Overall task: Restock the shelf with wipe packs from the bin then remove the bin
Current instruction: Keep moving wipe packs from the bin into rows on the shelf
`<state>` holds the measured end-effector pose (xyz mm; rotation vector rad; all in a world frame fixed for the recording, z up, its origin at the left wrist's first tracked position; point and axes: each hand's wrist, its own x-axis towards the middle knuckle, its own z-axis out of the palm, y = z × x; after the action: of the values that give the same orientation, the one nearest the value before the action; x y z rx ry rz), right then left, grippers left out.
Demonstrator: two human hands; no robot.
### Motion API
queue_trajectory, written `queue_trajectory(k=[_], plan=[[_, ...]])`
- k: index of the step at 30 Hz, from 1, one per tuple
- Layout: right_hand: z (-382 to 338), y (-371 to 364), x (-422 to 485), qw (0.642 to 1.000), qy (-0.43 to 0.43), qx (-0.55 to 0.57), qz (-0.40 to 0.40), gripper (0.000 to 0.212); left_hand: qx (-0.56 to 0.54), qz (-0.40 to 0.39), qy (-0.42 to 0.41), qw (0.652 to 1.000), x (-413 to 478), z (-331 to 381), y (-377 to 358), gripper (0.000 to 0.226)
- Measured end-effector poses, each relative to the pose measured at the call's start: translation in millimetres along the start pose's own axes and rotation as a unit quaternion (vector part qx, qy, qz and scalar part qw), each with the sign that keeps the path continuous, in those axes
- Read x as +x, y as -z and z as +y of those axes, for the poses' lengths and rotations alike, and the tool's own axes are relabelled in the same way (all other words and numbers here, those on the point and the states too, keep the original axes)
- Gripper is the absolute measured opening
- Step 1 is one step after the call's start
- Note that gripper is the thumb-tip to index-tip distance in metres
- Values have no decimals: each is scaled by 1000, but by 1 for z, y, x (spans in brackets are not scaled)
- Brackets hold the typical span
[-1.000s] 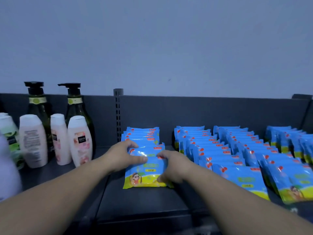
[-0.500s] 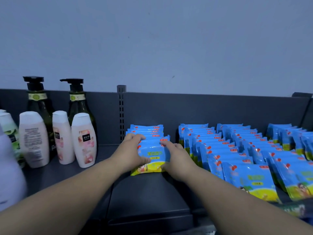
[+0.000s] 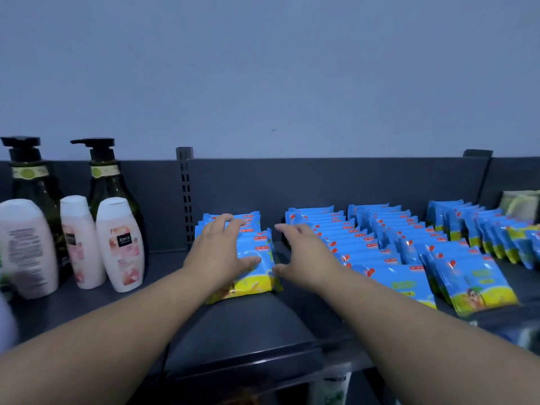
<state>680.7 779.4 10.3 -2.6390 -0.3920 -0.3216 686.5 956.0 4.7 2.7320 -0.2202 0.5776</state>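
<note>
Blue and yellow wipe packs stand in rows on the dark shelf (image 3: pixel 257 325). The leftmost row (image 3: pixel 257 247) is short; my left hand (image 3: pixel 219 252) rests flat on top of it, fingers straight, thumb on its front pack (image 3: pixel 254 283). My right hand (image 3: pixel 304 252) hovers just right of that row with fingers spread and holds nothing. Longer rows of wipe packs (image 3: pixel 380 249) fill the shelf to the right. The bin is not in view.
Two dark pump bottles (image 3: pixel 111 182) and several white and pink lotion bottles (image 3: pixel 121 244) stand on the shelf at the left. A slotted upright (image 3: pixel 185 197) runs up the grey back panel. Pale green packs (image 3: pixel 523 206) sit at the far right.
Both hands pushed the front pack back against the left row. My right hand has since let go and opened beside it; my left hand has flattened on top of the row.
</note>
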Motion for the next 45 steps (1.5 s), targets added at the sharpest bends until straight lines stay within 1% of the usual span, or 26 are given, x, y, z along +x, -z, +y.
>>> queue_trajectory(k=[4, 7, 9, 12, 15, 18, 23, 28, 32, 35, 38, 42, 45], plan=[[16, 39, -15, 995, -4, -71, 64, 61, -4, 37, -40, 998, 3, 49, 1, 65], [45, 72, -46, 981, -43, -157, 104, 47, 6, 58, -82, 995, -4, 100, 0, 58], [75, 91, -75, 972, -81, -184, 124, 45, 13, 50, -107, 993, -13, 138, -9, 60], [128, 118, -131, 958, -146, -193, 151, 45, 25, 33, -163, 986, -33, 200, -33, 64], [184, 147, -196, 942, -210, -212, 155, 46, 5, 19, -220, 975, -58, 270, -57, 64], [236, 174, -265, 921, -281, -227, 142, 45, -2, -16, -266, 964, -88, 345, -86, 63], [311, 198, -382, 893, -389, -215, 62, 51, 15, -128, -301, 945, -151, 457, -156, 63], [373, 203, -484, 860, -464, -210, 28, 52, 14, -208, -320, 924, -212, 537, -223, 64], [414, 203, -540, 840, -508, -192, -3, 56, 5, -254, -334, 907, -250, 583, -265, 66], [444, 194, -562, 830, -531, -170, -13, 58, 2, -266, -352, 897, -264, 610, -295, 60], [475, 182, -568, 822, -545, -162, -22, 58, -6, -283, -360, 889, -265, 628, -329, 66], [526, 167, -556, 815, -556, -159, -34, 61, -2, -288, -370, 883, -246, 645, -381, 71], [570, 156, -533, 813, -561, -147, -49, 61, -12, -291, -378, 879, -217, 657, -420, 67]])
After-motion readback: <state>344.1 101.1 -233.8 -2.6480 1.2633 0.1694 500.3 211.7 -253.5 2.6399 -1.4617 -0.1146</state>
